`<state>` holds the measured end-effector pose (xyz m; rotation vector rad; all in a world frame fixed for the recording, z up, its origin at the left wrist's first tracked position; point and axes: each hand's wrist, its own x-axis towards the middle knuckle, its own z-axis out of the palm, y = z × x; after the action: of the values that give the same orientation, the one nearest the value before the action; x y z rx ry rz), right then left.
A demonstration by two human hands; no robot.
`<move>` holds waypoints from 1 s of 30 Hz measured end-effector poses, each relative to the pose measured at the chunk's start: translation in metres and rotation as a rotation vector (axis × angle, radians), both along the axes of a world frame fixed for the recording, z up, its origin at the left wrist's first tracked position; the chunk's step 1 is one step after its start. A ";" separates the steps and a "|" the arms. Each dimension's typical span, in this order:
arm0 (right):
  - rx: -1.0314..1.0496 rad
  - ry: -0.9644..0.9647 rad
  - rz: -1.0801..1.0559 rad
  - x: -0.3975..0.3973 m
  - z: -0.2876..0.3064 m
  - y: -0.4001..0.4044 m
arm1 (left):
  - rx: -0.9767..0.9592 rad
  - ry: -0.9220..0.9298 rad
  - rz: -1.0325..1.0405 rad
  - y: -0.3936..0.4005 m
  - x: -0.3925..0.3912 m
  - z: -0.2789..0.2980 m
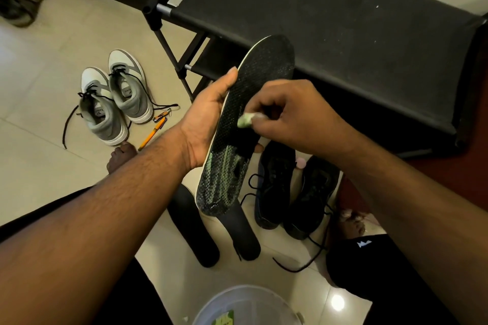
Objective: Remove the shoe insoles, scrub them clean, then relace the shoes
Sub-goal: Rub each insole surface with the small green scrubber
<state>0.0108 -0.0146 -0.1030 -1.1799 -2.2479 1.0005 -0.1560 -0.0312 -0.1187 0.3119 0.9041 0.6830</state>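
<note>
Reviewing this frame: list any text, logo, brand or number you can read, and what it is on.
No text is legible here.
Grey sneakers: dark mark on each insole, too blurred to read.
Black shorts: small white logo, a shape rather than letters.
Basin: green-and-white item inside bears print, too small to read.
Held insole: only a mesh pattern, no lettering.

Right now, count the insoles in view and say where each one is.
3. One insole is held in the left hand while the right hand rubs it; two dark insoles lie on the floor below. Others may be hidden.
</note>
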 end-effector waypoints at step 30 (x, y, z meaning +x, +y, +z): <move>0.257 0.122 -0.419 -0.007 -0.006 -0.004 | 0.008 -0.219 -0.057 -0.002 0.001 -0.004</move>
<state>0.0037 -0.0189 -0.1090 -1.3542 -1.8576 0.5837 -0.1550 -0.0332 -0.1225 0.2631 0.6820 0.6540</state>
